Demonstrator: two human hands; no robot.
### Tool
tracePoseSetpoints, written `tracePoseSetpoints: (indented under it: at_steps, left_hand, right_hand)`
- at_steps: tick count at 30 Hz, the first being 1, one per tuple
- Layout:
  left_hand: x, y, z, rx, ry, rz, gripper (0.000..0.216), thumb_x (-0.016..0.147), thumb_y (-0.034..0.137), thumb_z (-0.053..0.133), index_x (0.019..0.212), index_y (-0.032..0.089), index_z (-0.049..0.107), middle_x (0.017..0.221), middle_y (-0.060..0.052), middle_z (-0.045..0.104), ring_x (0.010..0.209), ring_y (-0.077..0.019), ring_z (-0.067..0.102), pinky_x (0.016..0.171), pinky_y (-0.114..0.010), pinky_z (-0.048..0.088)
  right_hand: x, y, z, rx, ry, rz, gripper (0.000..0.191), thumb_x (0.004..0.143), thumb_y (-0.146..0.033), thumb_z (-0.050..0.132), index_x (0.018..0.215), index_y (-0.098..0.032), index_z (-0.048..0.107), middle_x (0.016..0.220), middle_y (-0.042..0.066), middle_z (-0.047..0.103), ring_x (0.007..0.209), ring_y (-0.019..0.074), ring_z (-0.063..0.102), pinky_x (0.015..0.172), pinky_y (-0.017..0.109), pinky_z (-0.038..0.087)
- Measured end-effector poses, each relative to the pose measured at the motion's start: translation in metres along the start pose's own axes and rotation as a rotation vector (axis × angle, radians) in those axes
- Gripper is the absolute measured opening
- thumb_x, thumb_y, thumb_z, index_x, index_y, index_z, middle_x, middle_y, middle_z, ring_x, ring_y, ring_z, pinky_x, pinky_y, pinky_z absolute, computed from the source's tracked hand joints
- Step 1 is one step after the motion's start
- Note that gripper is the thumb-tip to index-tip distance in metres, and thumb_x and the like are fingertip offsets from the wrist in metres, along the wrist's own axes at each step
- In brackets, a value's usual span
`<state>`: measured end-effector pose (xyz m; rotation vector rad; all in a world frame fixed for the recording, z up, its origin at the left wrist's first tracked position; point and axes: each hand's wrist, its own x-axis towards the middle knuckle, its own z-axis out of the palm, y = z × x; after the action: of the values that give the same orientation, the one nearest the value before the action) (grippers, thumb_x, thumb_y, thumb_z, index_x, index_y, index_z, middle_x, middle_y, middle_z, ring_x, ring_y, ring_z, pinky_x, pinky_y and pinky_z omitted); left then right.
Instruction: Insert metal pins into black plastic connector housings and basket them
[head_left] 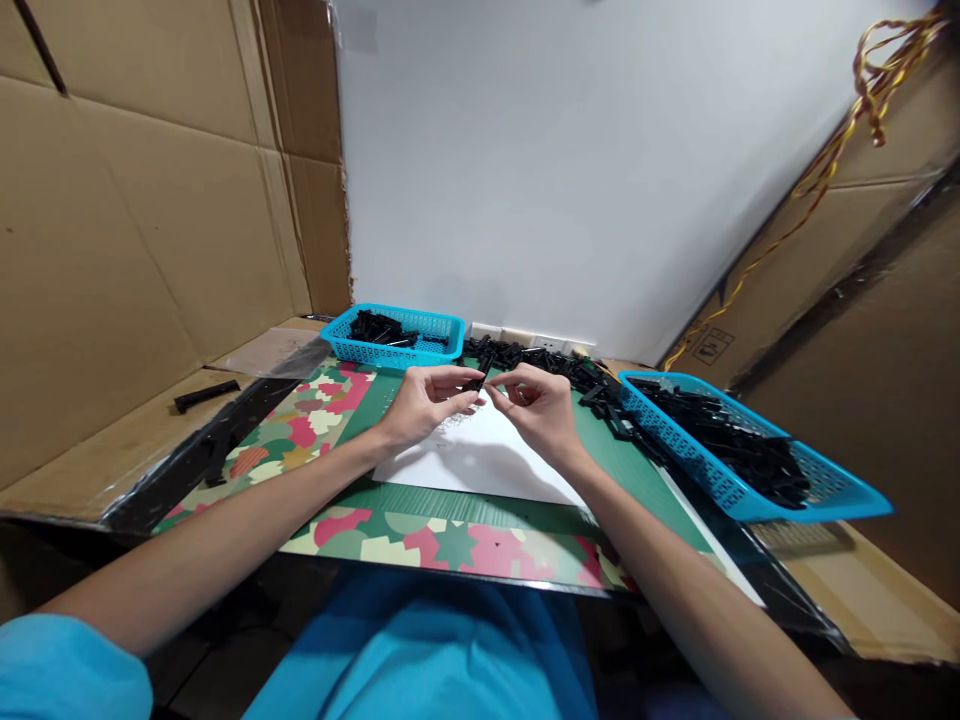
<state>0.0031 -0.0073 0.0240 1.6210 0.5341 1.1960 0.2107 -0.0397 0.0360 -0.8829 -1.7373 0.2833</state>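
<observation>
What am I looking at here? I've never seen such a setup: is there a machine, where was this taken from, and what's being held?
No machine is doing the work here: these are a person's two bare hands. The single picture comes from a camera worn on the head, looking forward and down.

The left hand holds a small black piece. The right hand has its fingertips close by; whether they grip anything is too small to tell.

Below lies a white sheet with thin bits on it, on a green mat with a patterned border. Behind are loose black parts. A blue left basket and a blue right basket hold more.
</observation>
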Motion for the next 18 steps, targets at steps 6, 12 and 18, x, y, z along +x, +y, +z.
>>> tracePoseSetpoints:
  at_steps: [6, 12, 18]
  left_hand:
    - [-0.0025, -0.0037, 0.0006, 0.227, 0.052, 0.153, 0.038, 0.086, 0.033, 0.083, 0.12, 0.016, 0.079, 0.121, -0.012, 0.079, 0.107, -0.0275, 0.078, 0.092, -0.038, 0.068]
    - [-0.0069, -0.0023, 0.0031, 0.307, 0.062, 0.227, 0.033, 0.091, 0.033, 0.079, 0.121, 0.019, 0.079, 0.121, -0.009, 0.079, 0.109, -0.0257, 0.078, 0.097, -0.039, 0.067]
    - [-0.0073, -0.0057, 0.0007, 0.338, 0.082, 0.259, 0.034, 0.091, 0.037, 0.079, 0.12, 0.019, 0.079, 0.119, -0.009, 0.08, 0.101, -0.0244, 0.079, 0.095, -0.041, 0.068]
  right_hand:
    - [-0.0013, -0.0017, 0.0014, -0.09, -0.011, -0.093, 0.007, 0.092, -0.02, 0.073, 0.088, -0.02, 0.08, 0.069, -0.001, 0.052, 0.06, 0.0114, 0.042, 0.056, 0.029, 0.032]
    - [-0.0018, -0.0017, 0.0019, -0.17, -0.026, -0.151, 0.011, 0.094, -0.022, 0.07, 0.087, -0.021, 0.079, 0.068, -0.001, 0.052, 0.06, 0.0122, 0.045, 0.058, 0.028, 0.035]
    - [-0.0027, -0.0009, 0.0007, -0.234, -0.064, -0.178, 0.016, 0.098, -0.03, 0.067, 0.091, -0.022, 0.079, 0.069, 0.0, 0.054, 0.059, 0.0128, 0.046, 0.058, 0.028, 0.037]
